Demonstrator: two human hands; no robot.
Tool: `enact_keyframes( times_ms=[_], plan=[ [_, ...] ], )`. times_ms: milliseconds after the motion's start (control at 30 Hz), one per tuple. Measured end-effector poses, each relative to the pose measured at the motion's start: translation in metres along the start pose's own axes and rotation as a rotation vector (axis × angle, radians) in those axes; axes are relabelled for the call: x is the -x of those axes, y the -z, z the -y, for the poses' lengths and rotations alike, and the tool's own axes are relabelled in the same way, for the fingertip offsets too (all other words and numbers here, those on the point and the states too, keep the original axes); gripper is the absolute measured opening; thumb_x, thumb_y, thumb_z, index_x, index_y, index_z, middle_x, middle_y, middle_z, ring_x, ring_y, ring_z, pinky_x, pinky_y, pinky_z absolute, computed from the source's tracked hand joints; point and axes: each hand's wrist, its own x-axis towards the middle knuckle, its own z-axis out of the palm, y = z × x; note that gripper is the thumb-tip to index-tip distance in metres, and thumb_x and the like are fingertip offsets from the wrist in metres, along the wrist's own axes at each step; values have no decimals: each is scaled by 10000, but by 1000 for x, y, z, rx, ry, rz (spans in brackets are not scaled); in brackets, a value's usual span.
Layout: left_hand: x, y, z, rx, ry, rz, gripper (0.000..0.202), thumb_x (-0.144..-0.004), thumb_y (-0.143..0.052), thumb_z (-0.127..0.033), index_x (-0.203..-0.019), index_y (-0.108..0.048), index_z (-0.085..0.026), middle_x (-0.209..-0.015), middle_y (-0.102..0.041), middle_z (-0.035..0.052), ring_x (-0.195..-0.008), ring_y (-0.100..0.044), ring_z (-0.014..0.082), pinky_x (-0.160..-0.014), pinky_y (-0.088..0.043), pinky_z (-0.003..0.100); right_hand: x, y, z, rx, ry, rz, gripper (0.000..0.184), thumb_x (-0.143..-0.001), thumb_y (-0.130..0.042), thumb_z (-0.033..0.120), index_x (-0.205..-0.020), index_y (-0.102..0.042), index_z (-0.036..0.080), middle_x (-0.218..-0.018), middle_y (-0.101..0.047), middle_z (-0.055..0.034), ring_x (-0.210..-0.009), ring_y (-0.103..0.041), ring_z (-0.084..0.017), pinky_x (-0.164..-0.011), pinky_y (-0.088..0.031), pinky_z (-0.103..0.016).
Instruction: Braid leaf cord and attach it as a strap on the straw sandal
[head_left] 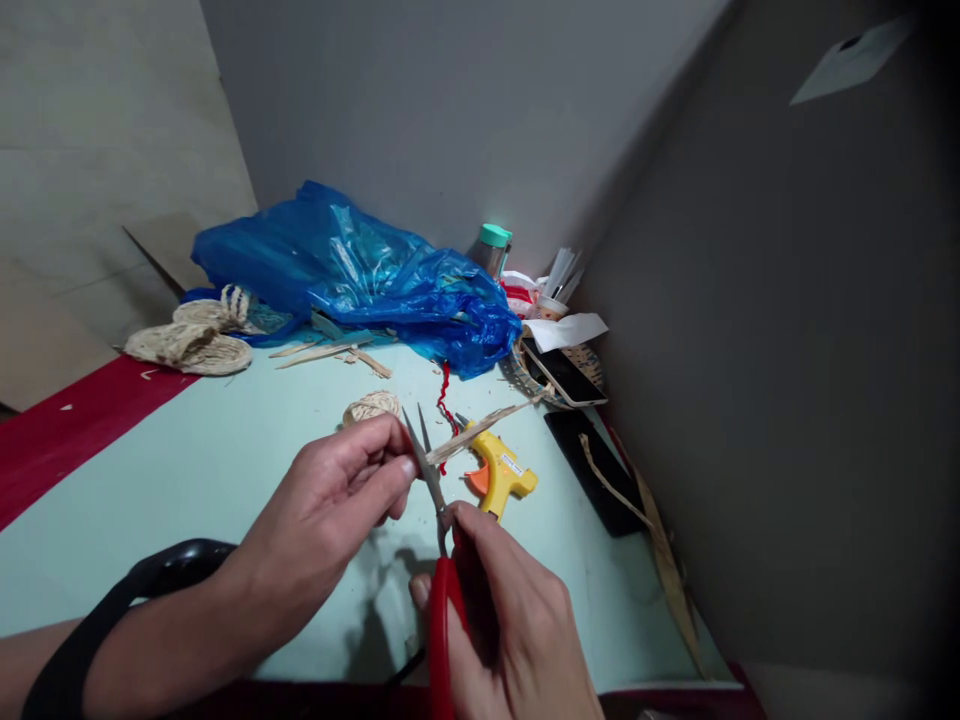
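My right hand [517, 610] grips a pair of red-handled scissors [442, 530], their blades pointing up and slightly parted. My left hand [337, 500] is closed in a pinch at the near end of a dry, tan fibre strip [480, 427], which stretches away to the right. The scissor blades cross close to the left fingertips, at that end of the strip; whether they touch it I cannot tell. Beyond the strip, a yellow glue gun [499, 480] with an orange trigger lies on the table. Just past my left hand is a small woven fibre piece [373, 406].
A blue plastic bag [352, 260] covers the table's back, by woven slippers [187, 348] and loose fibre scraps [330, 353]. Right of it, a phone [566, 375] rests on a basket [517, 372]. A black flat object [600, 475] and a long strip [667, 560] lie near the right wall.
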Motion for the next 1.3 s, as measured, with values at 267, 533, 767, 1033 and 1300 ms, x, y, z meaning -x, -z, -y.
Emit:
enact_keyframes(
  times_ms=[267,533,767,1033,1300],
  plan=[
    [0,-7,9,16,23,33,252,-899,-555,-356,-699,-545,-203,-574,-412,-68,-530,-352,99,-472,-297,214,6,-7,2,42,64,-90,270,-907,-511,169,-1172,-556,143,-804,-723,-52,-613,-703,-153,-552,-540,-205],
    [-8,-3,1,290,225,146,188,-852,-646,-326,-738,-618,-179,-539,-431,-60,-485,-310,67,-416,-240,156,19,42,-36,458,-151,-39,289,-964,-470,336,-1112,-631,147,-882,-758,-120,-641,-728,-215,-510,-545,-251],
    [-10,14,-18,591,305,11,73,-747,-729,-126,-814,-729,-154,-828,-648,30,-738,-574,121,-622,-543,189,21,39,-79,879,-230,2,456,-994,-372,362,-1222,-593,36,-1057,-692,-246,-869,-700,-342,-682,-590,-438],
    [-12,25,-37,682,266,-38,57,-755,-694,-92,-731,-706,-143,-749,-600,11,-636,-530,98,-504,-491,166,-25,35,-29,729,211,-149,362,-977,-470,175,-1335,-507,130,-1172,-656,-179,-1006,-649,-266,-810,-579,-387],
    [-20,24,-38,908,214,6,120,-745,-694,-37,-747,-732,-151,-724,-648,-25,-671,-610,77,-632,-537,146,-85,7,30,570,772,-206,240,-942,-547,140,-1131,-684,196,-1072,-715,-133,-1007,-647,-246,-814,-558,-378]
  ],
)
